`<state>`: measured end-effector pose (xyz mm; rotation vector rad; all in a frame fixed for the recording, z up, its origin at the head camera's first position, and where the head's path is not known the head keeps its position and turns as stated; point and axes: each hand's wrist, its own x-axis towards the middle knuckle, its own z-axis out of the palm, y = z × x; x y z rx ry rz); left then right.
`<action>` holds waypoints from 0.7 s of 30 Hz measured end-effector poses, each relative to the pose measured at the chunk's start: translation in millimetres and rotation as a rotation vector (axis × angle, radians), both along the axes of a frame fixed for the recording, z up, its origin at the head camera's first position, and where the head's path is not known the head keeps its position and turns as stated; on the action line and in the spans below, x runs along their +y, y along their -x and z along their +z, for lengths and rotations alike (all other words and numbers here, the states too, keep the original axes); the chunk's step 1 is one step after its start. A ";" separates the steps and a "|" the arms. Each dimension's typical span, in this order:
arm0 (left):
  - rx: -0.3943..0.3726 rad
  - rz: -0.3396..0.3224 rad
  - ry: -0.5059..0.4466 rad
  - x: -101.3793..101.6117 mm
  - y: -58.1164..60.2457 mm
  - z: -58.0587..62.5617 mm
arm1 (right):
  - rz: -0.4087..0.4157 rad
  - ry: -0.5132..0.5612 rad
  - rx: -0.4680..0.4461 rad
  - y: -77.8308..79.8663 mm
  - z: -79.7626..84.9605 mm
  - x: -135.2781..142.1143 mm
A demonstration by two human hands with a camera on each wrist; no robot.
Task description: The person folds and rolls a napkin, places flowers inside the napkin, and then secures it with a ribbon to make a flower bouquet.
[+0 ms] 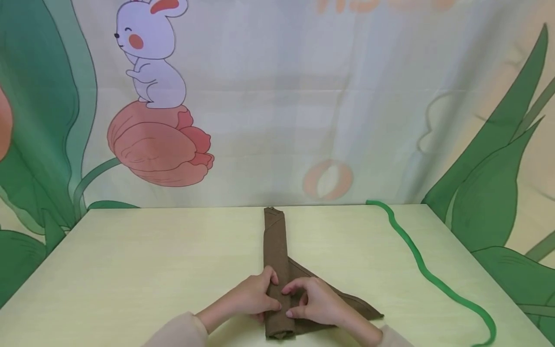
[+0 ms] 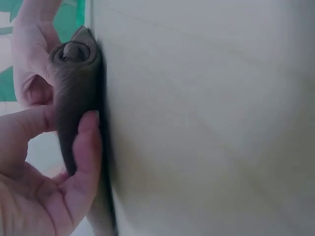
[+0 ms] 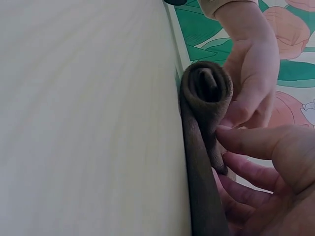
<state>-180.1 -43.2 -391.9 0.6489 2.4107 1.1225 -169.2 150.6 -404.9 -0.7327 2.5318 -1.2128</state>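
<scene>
A brown cloth (image 1: 275, 250), rolled into a long tube, lies lengthwise on the table. A flat pointed flap (image 1: 357, 304) of it spreads to the right. My left hand (image 1: 256, 292) grips the tube from its left side, thumb and fingers bent about it. On the other side, my right hand (image 1: 318, 301) has bent fingers and thumb at the tube's right edge, over the flap. The spiral end of the rolled cloth (image 2: 74, 53) shows in the left wrist view. In the right wrist view, the rolled cloth (image 3: 206, 88) rests on its unrolled layer, with right fingertips against it.
A wavy green ribbon (image 1: 427, 272) runs down the right part of the pale table (image 1: 130, 270). Behind the table hangs a curtain (image 1: 260, 106) printed with a rabbit, flowers and leaves.
</scene>
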 end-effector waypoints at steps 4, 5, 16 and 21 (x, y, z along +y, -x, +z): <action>0.129 0.052 0.056 7.0 -2.3 3.6 | 0.007 0.050 -0.035 -1.1 -1.1 0.6; 0.163 0.060 0.072 9.4 -3.0 4.9 | 0.007 0.065 -0.037 -1.6 -1.0 1.3; 0.422 0.026 0.246 37.6 -9.3 9.4 | -0.094 0.116 -0.025 -4.3 3.8 13.5; 0.401 -0.007 0.235 42.4 -11.7 9.3 | -0.141 0.170 -0.065 -7.8 8.0 22.4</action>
